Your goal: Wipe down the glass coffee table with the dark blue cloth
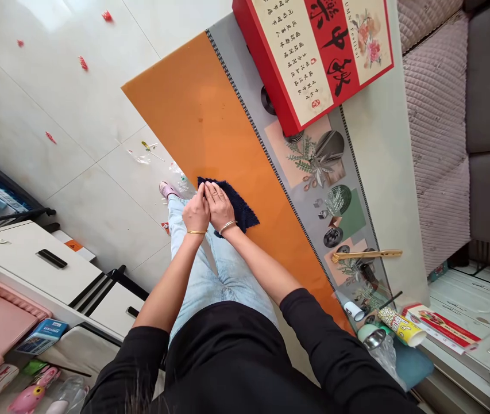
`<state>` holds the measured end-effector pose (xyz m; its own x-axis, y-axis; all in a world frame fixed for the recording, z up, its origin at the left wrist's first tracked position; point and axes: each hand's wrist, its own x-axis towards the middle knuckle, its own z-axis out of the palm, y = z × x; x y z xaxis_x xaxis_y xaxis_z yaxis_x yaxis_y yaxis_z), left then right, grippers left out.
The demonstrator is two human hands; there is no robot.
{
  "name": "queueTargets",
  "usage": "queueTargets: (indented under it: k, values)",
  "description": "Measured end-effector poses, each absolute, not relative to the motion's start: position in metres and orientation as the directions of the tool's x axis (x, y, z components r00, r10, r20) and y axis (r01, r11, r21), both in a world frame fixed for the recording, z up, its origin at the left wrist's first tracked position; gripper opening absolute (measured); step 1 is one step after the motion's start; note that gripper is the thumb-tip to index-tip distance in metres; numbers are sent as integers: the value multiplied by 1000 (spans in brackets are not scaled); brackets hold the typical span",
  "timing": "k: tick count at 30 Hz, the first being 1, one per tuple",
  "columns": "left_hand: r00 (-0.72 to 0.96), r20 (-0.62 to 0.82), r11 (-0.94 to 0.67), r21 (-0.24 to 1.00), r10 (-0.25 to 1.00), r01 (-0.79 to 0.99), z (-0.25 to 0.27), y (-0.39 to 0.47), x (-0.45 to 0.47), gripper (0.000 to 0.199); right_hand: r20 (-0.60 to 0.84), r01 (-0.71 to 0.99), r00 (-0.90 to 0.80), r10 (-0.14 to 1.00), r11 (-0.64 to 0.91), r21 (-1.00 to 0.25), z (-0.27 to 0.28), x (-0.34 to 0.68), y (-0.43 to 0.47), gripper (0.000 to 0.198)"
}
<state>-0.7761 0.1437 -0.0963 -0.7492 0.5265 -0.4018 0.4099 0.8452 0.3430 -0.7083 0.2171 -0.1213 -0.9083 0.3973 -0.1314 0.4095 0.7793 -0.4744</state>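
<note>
A dark blue cloth [241, 208] with a frayed edge lies over the near edge of the orange tabletop [227, 123], part of it hanging toward my legs. My left hand [196, 213] is closed at the cloth's left end, fingertips pinched together. Pressed against it, my right hand [220, 206] is also closed, its fingers bent over the cloth. The fingertips of both hands meet, and the bit of cloth between them is mostly hidden. Each wrist carries a bangle.
A red gift box [317, 63] stands at the table's far end. A wooden back scratcher [367, 255], a yellow popcorn cup [402, 326] and a bowl [371, 336] are at the right. White drawers [38, 261] stand at left. Red scraps [83, 63] and litter dot the tiled floor.
</note>
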Motion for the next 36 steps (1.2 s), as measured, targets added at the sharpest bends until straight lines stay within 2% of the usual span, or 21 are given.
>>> queueTargets:
  k: [3,6,12,18,24,30,36]
  values:
    - [-661,-463,807,329,590,491,-90,143,-758,54,-155,441,-894,421,761,-476,-114,-676,214,51]
    - [-595,-530,791,303,603,532,-86,139,-737,55,-210,457,-889,407,756,-468,-109,-653,213,51]
    - [-637,-530,816,218,559,535,-86,148,-774,58,-190,432,-901,390,768,-474,-115,-700,223,51]
    - [-539,-603,776,233,588,586,-80,140,-766,61,-229,418,-908,350,770,-482,-105,-681,223,50]
    - [-607,-557,806,224,567,548,-83,146,-779,60,-205,433,-901,383,759,-486,-109,-697,229,50]
    - [-574,-588,799,233,570,555,-78,136,-766,59,-216,375,-927,306,767,-521,-104,-680,227,49]
    - [-639,-525,819,246,562,518,-85,144,-778,57,-190,405,-913,361,755,-516,-110,-698,232,49]
